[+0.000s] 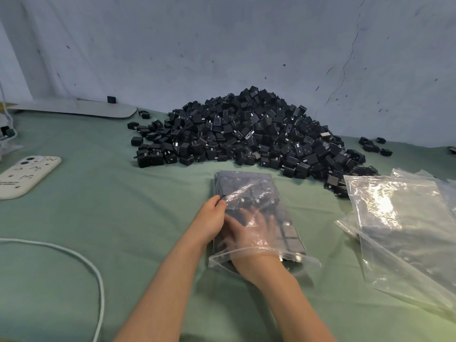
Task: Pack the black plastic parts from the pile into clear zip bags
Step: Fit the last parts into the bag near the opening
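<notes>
Reaching into the zip bag through its open near end, the right hand is lying fingers spread on the black parts inside, while the left hand is pinching the bag's left edge. The bag's long axis is pointing up-frame toward the pile. Everything is resting on green cloth, with empty bags lying at right.

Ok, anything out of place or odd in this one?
A few black parts lie apart from the pile: a single part on the grey board at back left, a small cluster at far right. Otherwise nothing stands out; the right hand is inside the bag, the left hand grips its edge.
</notes>
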The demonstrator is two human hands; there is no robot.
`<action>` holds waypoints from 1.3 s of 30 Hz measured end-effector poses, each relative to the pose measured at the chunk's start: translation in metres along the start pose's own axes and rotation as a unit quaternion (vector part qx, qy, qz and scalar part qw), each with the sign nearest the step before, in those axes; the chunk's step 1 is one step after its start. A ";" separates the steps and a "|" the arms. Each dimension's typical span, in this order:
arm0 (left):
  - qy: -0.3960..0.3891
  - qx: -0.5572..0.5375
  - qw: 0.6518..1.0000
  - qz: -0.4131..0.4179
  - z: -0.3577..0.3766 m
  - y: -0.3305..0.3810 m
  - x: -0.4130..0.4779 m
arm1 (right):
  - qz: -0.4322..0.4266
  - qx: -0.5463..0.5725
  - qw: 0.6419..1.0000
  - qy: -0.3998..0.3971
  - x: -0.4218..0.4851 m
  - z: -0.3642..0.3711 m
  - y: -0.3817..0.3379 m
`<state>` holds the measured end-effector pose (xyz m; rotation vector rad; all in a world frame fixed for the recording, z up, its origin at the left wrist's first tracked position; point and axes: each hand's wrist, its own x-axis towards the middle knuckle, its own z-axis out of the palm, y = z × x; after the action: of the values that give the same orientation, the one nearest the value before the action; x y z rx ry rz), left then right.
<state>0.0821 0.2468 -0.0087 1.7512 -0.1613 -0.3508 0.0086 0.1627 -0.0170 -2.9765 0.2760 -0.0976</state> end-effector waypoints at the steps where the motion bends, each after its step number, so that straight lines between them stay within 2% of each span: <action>1: 0.001 0.004 1.000 0.005 0.000 0.000 0.000 | -0.001 -0.003 1.000 0.004 0.000 0.002 0.001; 7: -0.005 0.041 0.999 0.022 0.002 0.000 -0.002 | 0.002 -0.016 1.000 -0.019 0.000 -0.007 -0.004; 9: -0.002 0.045 0.999 0.027 0.001 0.000 -0.001 | -0.010 -0.007 1.000 -0.001 -0.011 -0.010 -0.001; 11: 0.001 0.057 0.998 0.030 0.000 -0.001 0.000 | -0.039 0.020 0.999 0.007 -0.035 -0.011 0.001; 15: -0.003 0.091 0.995 0.040 0.000 -0.001 0.006 | -0.141 0.037 0.985 0.089 -0.088 -0.036 0.003; 18: 0.007 0.084 0.995 0.052 0.002 0.004 0.014 | -0.144 0.147 0.977 -0.060 -0.085 -0.076 0.009; 19: 0.019 0.073 0.996 0.057 0.001 0.007 0.018 | -0.134 0.208 0.967 -0.064 -0.073 -0.088 0.008; 21: 0.055 0.018 0.997 0.053 -0.002 0.013 0.031 | -0.114 0.250 0.961 0.037 -0.031 -0.103 0.002; 23: 0.114 -0.050 0.992 0.036 -0.010 0.021 0.046 | -0.076 0.261 0.958 0.090 0.024 -0.105 -0.013; 26: 0.190 -0.169 0.967 -0.001 -0.031 0.033 0.071 | -0.015 0.293 0.953 0.072 0.114 -0.086 -0.034; 28: 0.218 -0.232 0.948 -0.029 -0.046 0.038 0.091 | -0.013 0.296 0.955 0.033 0.160 -0.065 -0.048; 31: 0.234 -0.276 0.931 -0.054 -0.066 0.038 0.121 | -0.034 0.239 0.970 -0.023 0.214 -0.033 -0.072; 35: 0.234 -0.306 0.920 -0.067 -0.078 0.032 0.151 | 0.012 0.162 0.984 -0.076 0.261 -0.003 -0.090; 37: 0.230 -0.310 0.920 -0.070 -0.079 0.028 0.159 | 0.027 0.148 0.987 -0.061 0.270 0.006 -0.093; 39: 0.230 -0.307 0.921 -0.067 -0.079 0.025 0.163 | 0.041 0.170 0.985 0.015 0.272 0.008 -0.093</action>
<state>0.2631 0.2668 0.0060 1.1742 0.3777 -0.0615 0.2930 0.2032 0.0031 -2.6237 0.3461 -0.1632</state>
